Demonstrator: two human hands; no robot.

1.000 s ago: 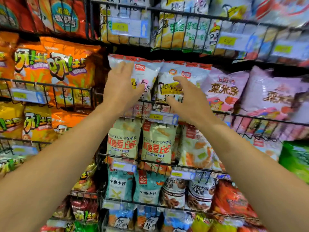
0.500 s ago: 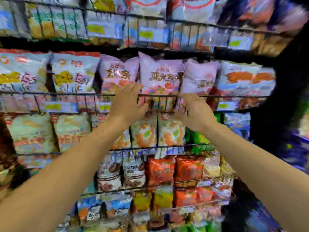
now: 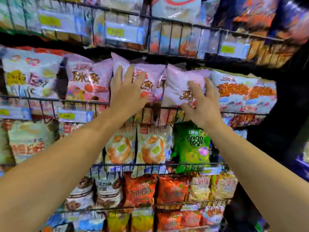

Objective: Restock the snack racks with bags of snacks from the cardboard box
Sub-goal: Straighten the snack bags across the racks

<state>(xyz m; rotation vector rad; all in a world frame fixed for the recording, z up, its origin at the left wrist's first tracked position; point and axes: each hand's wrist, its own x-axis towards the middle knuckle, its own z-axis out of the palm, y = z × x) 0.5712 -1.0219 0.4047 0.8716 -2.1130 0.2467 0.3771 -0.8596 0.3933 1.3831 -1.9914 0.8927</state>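
Observation:
Pink snack bags stand in a row in a black wire rack (image 3: 80,102) at chest height. My left hand (image 3: 127,92) lies flat with straight fingers against the middle pink bag (image 3: 143,72). My right hand (image 3: 200,104) has its fingers spread on the front of the neighbouring pink bag (image 3: 177,84), which leans to the left. Neither hand grips a bag. The cardboard box is out of sight.
More wire racks of snack bags fill the wall: a white bag (image 3: 30,72) at left, orange-print bags (image 3: 242,92) at right, a green onion-rings bag (image 3: 194,144) and red bags (image 3: 138,190) below. A dark gap lies at the far right.
The view has swung right from the white bags to the pink ones. Both hands have risen from the rack's wire edge onto the fronts of two pink bags.

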